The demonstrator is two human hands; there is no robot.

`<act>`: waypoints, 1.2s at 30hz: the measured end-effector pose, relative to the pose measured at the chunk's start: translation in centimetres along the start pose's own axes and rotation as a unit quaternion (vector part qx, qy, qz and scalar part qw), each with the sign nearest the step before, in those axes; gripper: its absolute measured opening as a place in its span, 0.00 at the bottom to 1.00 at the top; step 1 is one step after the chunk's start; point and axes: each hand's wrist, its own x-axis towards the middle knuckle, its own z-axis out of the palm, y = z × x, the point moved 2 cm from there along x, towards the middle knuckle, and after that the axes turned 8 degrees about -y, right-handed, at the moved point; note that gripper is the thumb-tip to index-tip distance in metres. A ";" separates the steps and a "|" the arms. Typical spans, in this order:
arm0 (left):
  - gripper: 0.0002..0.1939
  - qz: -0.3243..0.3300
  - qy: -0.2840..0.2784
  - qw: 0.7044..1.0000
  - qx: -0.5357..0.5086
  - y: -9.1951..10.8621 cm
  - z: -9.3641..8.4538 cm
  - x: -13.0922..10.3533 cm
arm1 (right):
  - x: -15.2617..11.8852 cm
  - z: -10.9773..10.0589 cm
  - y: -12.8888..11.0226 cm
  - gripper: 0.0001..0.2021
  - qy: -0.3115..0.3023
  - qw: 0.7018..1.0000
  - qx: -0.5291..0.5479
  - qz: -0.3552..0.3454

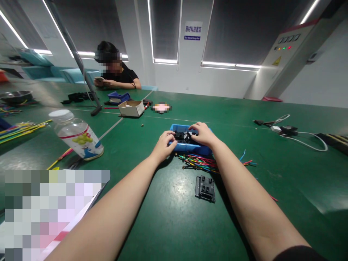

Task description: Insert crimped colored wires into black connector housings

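Both hands reach to a blue tray (187, 147) that holds black parts (185, 136). My left hand (164, 145) is at the tray's left end, its curled fingers touching the black parts; whether it grips one is unclear. From the right, my right hand (203, 135) reaches over the tray with its fingers bent down onto the parts, and what its fingertips hold is too small to tell. A bundle of coloured wires (199, 162) lies just in front of the tray. Nearer to me, a black plastic piece (205, 189) rests flat on the green table (168, 224).
A clear bottle (81, 139) with a white lid stands at the left. An open cardboard box (132, 109) and a small blue box (118, 97) sit farther back. Cables (288, 130) lie at the right. A person (116, 72) sits across the table holding a phone.
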 end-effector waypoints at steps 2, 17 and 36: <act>0.06 0.003 0.001 1.000 0.002 0.0 0.0 0.0 | -0.2 -0.6 -0.2 0.15 -0.015 1.000 0.018 -0.003; 0.09 0.012 -0.023 0.999 0.042 -0.2 0.7 0.3 | -10.9 -15.3 -9.8 0.16 0.397 0.802 0.388 -0.222; 0.21 0.033 0.075 0.988 0.132 4.2 0.2 -1.0 | -18.9 2.8 -1.5 0.13 0.123 0.988 0.096 -0.017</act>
